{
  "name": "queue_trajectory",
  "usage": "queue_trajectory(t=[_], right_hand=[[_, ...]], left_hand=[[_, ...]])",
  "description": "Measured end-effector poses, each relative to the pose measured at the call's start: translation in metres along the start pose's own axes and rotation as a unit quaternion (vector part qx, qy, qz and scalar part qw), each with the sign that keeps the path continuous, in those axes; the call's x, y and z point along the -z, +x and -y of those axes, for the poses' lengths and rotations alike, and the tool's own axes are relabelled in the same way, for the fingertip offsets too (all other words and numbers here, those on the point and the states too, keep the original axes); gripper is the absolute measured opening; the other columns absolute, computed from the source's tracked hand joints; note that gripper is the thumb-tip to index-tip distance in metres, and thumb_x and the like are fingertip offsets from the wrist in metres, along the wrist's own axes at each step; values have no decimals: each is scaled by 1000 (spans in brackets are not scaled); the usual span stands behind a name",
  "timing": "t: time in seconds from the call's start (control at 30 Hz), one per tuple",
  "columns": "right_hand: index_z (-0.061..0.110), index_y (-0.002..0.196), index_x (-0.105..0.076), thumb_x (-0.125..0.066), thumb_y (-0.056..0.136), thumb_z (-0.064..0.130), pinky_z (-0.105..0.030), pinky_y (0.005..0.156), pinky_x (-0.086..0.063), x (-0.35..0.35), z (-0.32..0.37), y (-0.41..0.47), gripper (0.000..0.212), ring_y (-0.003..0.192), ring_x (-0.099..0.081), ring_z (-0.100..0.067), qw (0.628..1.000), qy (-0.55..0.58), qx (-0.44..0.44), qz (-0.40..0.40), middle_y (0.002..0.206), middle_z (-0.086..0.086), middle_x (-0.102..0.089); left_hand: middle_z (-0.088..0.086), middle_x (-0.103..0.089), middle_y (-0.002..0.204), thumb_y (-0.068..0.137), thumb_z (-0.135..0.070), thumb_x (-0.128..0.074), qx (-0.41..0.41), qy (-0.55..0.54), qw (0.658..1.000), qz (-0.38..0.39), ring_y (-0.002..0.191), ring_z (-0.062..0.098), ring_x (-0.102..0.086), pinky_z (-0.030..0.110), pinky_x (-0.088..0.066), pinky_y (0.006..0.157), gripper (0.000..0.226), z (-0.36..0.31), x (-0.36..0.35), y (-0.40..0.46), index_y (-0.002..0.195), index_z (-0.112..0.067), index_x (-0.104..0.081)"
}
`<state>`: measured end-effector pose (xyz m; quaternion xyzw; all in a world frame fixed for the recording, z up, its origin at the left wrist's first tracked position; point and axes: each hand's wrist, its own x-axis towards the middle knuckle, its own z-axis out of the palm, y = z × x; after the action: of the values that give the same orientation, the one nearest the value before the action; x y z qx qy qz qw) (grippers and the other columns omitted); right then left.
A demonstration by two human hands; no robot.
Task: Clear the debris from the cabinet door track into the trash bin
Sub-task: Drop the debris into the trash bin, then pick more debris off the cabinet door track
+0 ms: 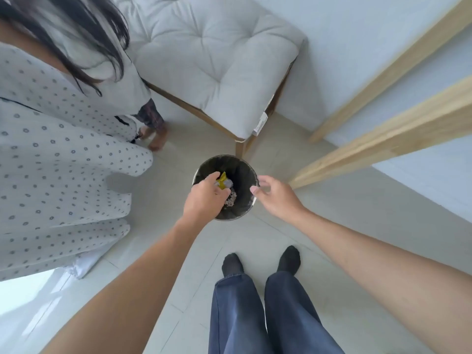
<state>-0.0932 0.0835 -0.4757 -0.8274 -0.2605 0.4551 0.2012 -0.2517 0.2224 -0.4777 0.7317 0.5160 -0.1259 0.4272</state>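
Note:
A small round trash bin point(245, 172) with a black liner stands on the pale tiled floor in front of my feet. My left hand point(204, 200) hovers over its left rim, fingers pinched on a yellow and grey scrap of debris point(224, 182) held above the bin's opening. Lighter crumpled bits lie at the bin's bottom point(231, 199). My right hand point(277, 198) is at the bin's right rim, fingers apart, holding nothing. The cabinet door track is not in sight.
A cushioned wooden chair point(212, 62) stands just behind the bin. Another person in a dotted white garment point(58, 159) bends at the left. Light wooden frame rails point(378, 141) slant along the right. My socked feet point(260, 261) are near the bin.

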Motion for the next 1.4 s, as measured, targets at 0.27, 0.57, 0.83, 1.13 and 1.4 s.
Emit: queue_trajectory(t=[0.27,0.57,0.83,1.13,1.4], right_hand=[[23,153,-54,-59,104,52,-32,98,-52,129,95,-132,58,117,-72,-15,988,48,84,-119,149,5,-64],[27,138,-67,-64,101,51,3,78,-40,240,134,-246,44,90,-59,27,931,173,148,-287,123,19,-69],[25,117,-76,-68,102,37,-6,82,-45,306,66,-304,21,95,-67,11,867,267,96,-409,108,17,-77],[32,93,-78,-68,98,26,-18,85,-53,370,-18,-336,13,95,-74,2,821,291,44,-490,95,36,-75],[27,91,-73,-72,96,39,-16,66,-46,412,-38,-335,13,75,-67,-5,808,208,-26,-551,74,17,-69]], left_hand=[[-21,-75,107,98,-51,-70,-132,2,989,-67,118,23,-71,48,-57,103,62,-139,106,-115,156,-34,-55],[-23,-75,105,99,-58,-71,-304,9,947,-101,85,10,-75,37,-63,83,60,-294,171,-204,152,-33,-62],[-19,-76,98,98,-53,-74,-390,36,919,-52,106,19,-73,41,-58,98,50,-399,123,-252,142,-31,-71],[-11,-75,95,100,-42,-76,-428,77,900,-15,107,23,-73,39,-60,94,46,-484,34,-265,140,-21,-73],[10,-81,94,99,-42,-76,-400,155,903,-30,95,37,-75,39,-61,79,35,-534,-10,-258,96,-8,-77]])
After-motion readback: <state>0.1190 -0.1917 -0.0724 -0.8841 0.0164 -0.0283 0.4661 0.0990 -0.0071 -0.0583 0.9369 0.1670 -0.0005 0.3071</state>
